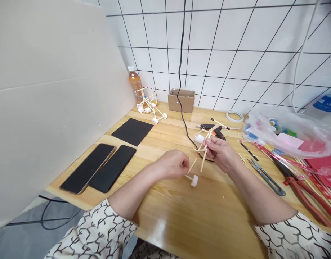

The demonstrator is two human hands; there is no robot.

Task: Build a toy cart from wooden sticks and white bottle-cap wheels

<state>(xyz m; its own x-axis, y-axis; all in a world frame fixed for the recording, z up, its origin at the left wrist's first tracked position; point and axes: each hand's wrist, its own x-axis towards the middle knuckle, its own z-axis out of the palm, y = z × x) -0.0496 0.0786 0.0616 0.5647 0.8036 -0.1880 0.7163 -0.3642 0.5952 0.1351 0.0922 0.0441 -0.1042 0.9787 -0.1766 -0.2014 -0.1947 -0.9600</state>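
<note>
My right hand (217,153) is closed around a frame of thin wooden sticks (208,136), raised over the middle of the table. A dark-tipped stick (220,123) crosses the frame's upper end, and a white wheel (199,139) shows at its left side. To the left, my left hand (176,164) has its fingers curled together at a stick piece that carries a white wheel (194,180); its fingertips are partly hidden. One thin stick (192,166) slants up beside those fingers. Behind the frame lies a black and orange glue gun (218,133).
Two phones (112,168) and a black sheet (132,131) lie left. Behind stand a stick model (147,104), a bottle (135,83) and a cardboard box (181,101). Right are scissors (267,177), red-handled pliers (307,196), tape (235,116) and a plastic bag (289,129).
</note>
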